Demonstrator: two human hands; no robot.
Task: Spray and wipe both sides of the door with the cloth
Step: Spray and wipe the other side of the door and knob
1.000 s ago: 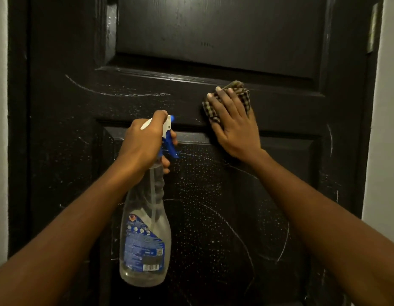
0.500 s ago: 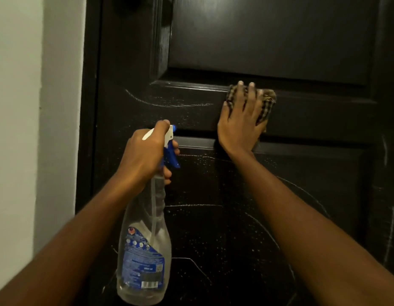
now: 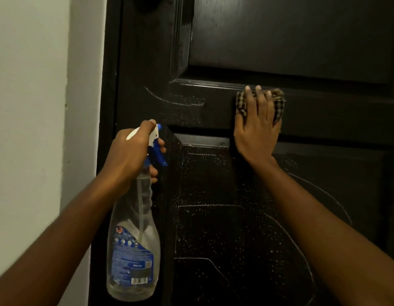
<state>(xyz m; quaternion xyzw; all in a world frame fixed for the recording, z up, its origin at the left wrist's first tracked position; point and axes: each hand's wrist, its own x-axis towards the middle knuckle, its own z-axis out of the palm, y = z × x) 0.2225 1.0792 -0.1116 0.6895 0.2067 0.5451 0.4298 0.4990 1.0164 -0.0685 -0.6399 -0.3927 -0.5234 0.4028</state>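
Right hand (image 3: pixel 257 131) is flat and spread out at centre right of the frame, fingers pointing up, palm pressing a checked cloth (image 3: pixel 278 104) against the door (image 3: pixel 302 40). So it isn't gripping the cloth, just pinning it to the wood; the fabric pokes out past the fingertips and on both sides of the hand. It sits on the horizontal rail between the upper and lower panels, with the heel of the hand hanging over the top edge of the lower panel.

Left hand (image 3: pixel 131 154) is lower, left of centre, wrapped tight around the neck of a spray bottle (image 3: pixel 134 250). One finger curls over the white head, and other fingertips show around the blue trigger (image 3: pixel 157 151). The bottle hangs straight down from the hand, clear plastic with a blue label and a barcode low down, and you can see the dip tube inside. It looks nearly empty, though I can't say for sure. It's in front of the door's left edge.

The door is very dark, nearly black, and fills the middle and right of the frame. The lower panel is covered in pale droplets and curved streak marks, plus a streak on the rail left of the cloth. A plain light wall (image 3: pixel 37 107) runs down the left side.
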